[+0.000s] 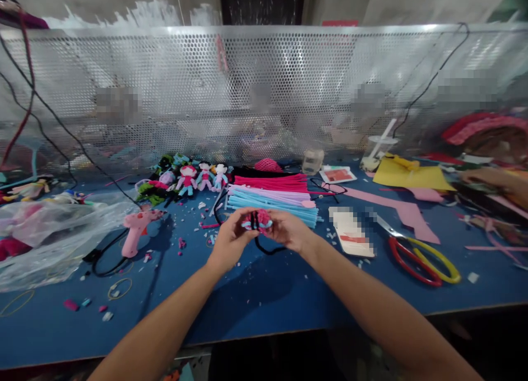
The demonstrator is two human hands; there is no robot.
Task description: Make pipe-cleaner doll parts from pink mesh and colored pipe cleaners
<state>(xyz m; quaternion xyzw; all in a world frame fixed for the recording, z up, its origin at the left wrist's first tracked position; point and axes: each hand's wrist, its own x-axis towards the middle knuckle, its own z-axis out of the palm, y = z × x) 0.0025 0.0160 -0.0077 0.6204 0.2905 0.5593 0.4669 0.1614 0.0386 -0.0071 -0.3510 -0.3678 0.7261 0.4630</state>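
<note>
Left hand (231,241), right hand (289,231) pinch bundle (256,220) crosswise.

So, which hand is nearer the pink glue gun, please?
Left: both hold the pipe-cleaner piece, the left hand toward the glue gun, the right hand beyond it.

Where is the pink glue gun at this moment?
In the head view, the pink glue gun lies on the blue table, left of the left hand, beside the clear plastic bag.
</note>
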